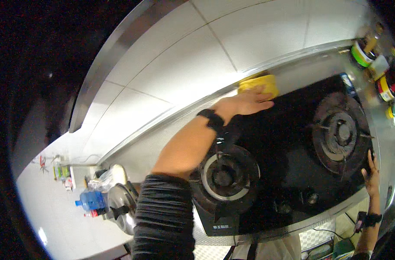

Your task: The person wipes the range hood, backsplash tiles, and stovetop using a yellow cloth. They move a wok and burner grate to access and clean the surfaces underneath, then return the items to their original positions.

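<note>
My left hand (pixel 244 101) presses a folded yellow cloth (pixel 261 85) against the strip of steel counter behind the hob, near the foot of the tiled wall. Its fingers lie over the front of the cloth and hide part of it. Below the hand spreads a black glass gas hob (pixel 282 149) with a left burner (pixel 223 177) and a right burner (pixel 343 133). My right hand (pixel 371 174) rests at the hob's right edge beside the right burner, fingers apart. A small dark shape at its fingertips is unclear.
Bottles and a jar (pixel 361 55) crowd the counter at the far right. A metal pot with a black handle (pixel 121 208) stands left of the hob, by a blue water jug (pixel 91 200). White wall tiles (pixel 191 55) rise behind. Below the counter's front, several items sit on a shelf.
</note>
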A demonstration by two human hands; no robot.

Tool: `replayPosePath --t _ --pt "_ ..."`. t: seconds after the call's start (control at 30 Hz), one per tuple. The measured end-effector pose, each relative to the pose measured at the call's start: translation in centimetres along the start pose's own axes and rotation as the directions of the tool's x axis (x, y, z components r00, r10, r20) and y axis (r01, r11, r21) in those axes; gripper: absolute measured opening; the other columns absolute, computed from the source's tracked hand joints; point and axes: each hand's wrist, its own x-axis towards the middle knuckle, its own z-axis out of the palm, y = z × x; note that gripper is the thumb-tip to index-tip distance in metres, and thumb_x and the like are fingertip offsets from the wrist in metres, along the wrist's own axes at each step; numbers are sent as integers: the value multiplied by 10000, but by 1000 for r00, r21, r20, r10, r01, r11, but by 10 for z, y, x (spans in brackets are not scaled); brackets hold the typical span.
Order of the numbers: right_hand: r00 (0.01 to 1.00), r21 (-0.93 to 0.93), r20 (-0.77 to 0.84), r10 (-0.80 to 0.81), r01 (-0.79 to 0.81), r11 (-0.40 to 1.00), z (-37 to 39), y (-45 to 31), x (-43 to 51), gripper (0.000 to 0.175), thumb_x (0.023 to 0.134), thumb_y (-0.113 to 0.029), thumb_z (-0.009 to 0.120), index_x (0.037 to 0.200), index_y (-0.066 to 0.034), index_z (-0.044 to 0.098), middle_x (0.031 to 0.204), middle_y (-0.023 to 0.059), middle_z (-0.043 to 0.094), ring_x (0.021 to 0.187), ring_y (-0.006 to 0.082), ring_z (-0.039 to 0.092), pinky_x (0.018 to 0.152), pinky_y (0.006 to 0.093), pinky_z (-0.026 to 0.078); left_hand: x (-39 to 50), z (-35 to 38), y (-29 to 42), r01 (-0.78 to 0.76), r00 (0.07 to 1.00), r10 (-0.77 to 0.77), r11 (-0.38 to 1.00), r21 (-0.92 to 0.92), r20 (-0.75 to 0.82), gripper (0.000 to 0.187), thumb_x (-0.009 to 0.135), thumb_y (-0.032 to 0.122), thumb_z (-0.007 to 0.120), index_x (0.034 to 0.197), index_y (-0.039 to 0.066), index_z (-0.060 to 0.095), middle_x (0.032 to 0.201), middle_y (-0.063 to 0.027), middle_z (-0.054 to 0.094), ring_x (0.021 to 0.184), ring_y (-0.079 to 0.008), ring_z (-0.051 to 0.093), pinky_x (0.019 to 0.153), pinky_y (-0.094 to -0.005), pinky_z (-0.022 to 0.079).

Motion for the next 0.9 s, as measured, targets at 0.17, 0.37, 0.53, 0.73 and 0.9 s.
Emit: replayPosePath --t 0.17,0.37,0.53,0.73,0.9 --pt "999 -116 35 -21 25 993 10 22 4 677 945 -340 610 1544 -199 328 1607 192 235 1476 373 237 1187 465 220 -81 14 -49 174 985 -175 983 56 10 630 996 649 222 1508 322 387 1645 -125 109 1515 -337 82 1211 -511 49" --pt "993 -81 116 22 -13 997 20 56 7 568 1027 -323 481 1548 -184 301 1616 28 264 1516 280 118 1229 488 75 -274 65 -161 586 805 -592 786 -197 30 628 999 652 185 1516 344 366 1653 -85 96 1521 -290 78 1208 -500 37" --pt "995 -159 96 -29 44 986 23 73 13 618 1002 -353 472 1560 -180 270 1619 71 248 1506 330 135 1218 503 113 -353 106 -208 673 563 -807 574 -467 -181 616 1016 592 305 1534 261 347 1629 -154 179 1498 -297 194 1193 -373 177" --pt "970 -157 114 -214 230 961 29 103 26 634 1020 -285 506 1577 -232 209 1644 16 172 1516 301 101 1223 509 104 -359 174 -142 683 570 -791 606 -408 -223 662 973 695 217 1544 365 278 1648 -131 80 1505 -353 134 1193 -555 116" --pt "961 -100 109 -254 265 959 29 112 26 651 996 -94 518 1569 -237 241 1638 6 199 1514 299 118 1224 499 117 -404 261 -21 685 615 -768 632 -362 -178 562 1025 553 301 1539 328 328 1659 -98 56 1519 -311 107 1170 -595 68"
